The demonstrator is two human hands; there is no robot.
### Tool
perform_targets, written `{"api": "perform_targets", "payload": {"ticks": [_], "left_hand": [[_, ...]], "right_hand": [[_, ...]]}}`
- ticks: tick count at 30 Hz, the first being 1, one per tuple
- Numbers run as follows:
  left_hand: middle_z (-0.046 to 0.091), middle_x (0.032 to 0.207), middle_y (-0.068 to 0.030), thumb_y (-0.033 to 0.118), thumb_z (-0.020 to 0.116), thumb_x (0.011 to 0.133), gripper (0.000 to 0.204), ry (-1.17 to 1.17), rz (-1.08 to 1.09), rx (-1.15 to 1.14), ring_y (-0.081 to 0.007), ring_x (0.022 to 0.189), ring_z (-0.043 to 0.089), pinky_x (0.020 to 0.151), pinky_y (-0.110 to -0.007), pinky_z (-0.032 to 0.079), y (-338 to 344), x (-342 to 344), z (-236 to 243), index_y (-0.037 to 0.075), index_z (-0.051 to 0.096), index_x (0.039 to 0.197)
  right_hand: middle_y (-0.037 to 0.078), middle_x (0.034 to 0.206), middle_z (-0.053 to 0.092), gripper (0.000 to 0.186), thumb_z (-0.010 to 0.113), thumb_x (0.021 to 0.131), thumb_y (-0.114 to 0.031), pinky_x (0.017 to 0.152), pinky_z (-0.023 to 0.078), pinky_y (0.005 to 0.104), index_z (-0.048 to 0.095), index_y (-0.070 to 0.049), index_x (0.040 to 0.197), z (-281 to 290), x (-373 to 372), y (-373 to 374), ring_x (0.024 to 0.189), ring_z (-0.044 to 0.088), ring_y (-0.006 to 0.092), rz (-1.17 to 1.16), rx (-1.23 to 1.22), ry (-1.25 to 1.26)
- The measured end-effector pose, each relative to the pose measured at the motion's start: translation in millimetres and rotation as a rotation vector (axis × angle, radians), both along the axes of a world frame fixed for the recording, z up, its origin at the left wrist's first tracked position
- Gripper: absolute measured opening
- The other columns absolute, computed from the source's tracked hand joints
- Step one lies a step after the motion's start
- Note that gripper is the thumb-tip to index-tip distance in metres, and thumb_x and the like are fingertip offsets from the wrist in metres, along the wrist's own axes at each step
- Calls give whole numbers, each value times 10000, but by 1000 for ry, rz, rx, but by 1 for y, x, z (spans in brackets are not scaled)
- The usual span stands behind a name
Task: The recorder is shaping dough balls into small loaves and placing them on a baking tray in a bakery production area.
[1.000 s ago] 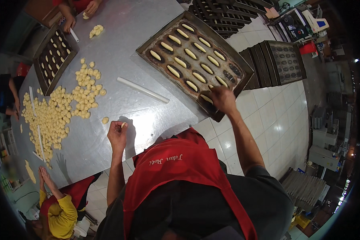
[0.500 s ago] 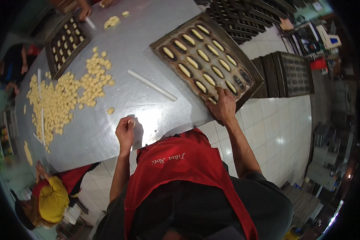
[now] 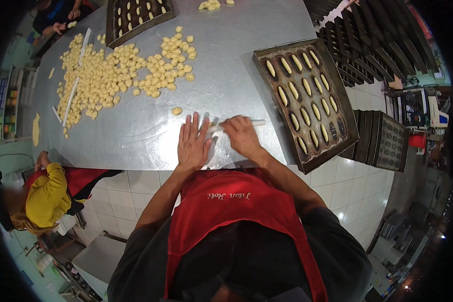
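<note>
On the metal table in front of me, my left hand (image 3: pixel 192 143) lies palm down with its fingers stretched out. Close to its fingertips, my right hand (image 3: pixel 242 137) grips a thin white rolling pin (image 3: pixel 258 122), slightly blurred by motion. Whether dough lies under the pin is hidden by my hands. A single dough ball (image 3: pixel 176 110) sits just beyond my left fingertips. Farther left spreads a large heap of pale dough balls (image 3: pixel 98 75). To my right rests a dark baking tray (image 3: pixel 328 136) with rows of rolled, finger-shaped dough pieces (image 3: pixel 307 86).
Another filled tray (image 3: pixel 117 41) stands at the table's far side. White rods (image 3: pixel 71 100) lie among the dough balls. Stacked dark trays (image 3: pixel 362 136) stand right of the table, with racked trays (image 3: pixel 377 43) behind. A co-worker in yellow sleeves (image 3: pixel 50 194) is at the left; another person's hands (image 3: pixel 65 25) show far left.
My right hand has left the baking tray and now holds the rolling pin, drawn nearer me. My left hand has gone from a pinch to flat on the table. The view has turned rightward.
</note>
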State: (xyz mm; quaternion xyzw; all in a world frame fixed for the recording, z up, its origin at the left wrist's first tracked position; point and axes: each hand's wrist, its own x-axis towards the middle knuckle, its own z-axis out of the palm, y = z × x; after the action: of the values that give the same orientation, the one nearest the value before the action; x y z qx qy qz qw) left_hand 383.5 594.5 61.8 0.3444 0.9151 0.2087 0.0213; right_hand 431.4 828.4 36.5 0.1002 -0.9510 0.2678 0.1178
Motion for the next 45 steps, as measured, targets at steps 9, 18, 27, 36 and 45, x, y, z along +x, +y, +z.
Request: {"api": "perform_targets", "payload": {"ticks": [9,18,27,36,45], "left_hand": [[291,1804,-221,311,563,1084,732,201,33,-178,-426,1677,236,1355,-596,160,-11,-52,-27,46,346,1731],[515,1607,-253,188,666,1017,657,-21,-54,117,-455,1486,481,1277,-546,359,3,-19,-19,-29,488,1611],[539,1570,-243,199,700,997,641,6,-194,43,-449,1422,513,1248,-542,411,-41,35,-23,-31,529,1571],[705,1209,-219,92,707,971,299,-141,424,366,-411,1110,656,999,-494,529,-106,-80,-27,6,702,1258],[758,1132,-213,288,834,944,446,-10,544,166,-408,1116,685,983,-526,538,-149,-255,-62,19,709,1277]], "right_hand": [[216,1270,652,607,851,879,-302,1023,494,508,641,3,1360,-10,-27,-30,1216,582,408,-31,-118,-20],[127,1268,674,354,779,883,-153,995,476,472,702,-57,1214,4,-31,-42,1206,608,337,-283,38,-192],[82,1095,729,268,713,853,-148,976,453,470,777,-58,1097,-2,15,-62,1088,639,292,-18,198,21],[341,1767,243,876,670,1039,-466,1308,198,687,340,6,1698,-12,-4,-113,1635,233,533,-9,139,-277],[266,1573,487,779,735,1007,-407,1246,307,626,455,23,1594,1,-91,-113,1477,432,470,-114,151,-155]]}}
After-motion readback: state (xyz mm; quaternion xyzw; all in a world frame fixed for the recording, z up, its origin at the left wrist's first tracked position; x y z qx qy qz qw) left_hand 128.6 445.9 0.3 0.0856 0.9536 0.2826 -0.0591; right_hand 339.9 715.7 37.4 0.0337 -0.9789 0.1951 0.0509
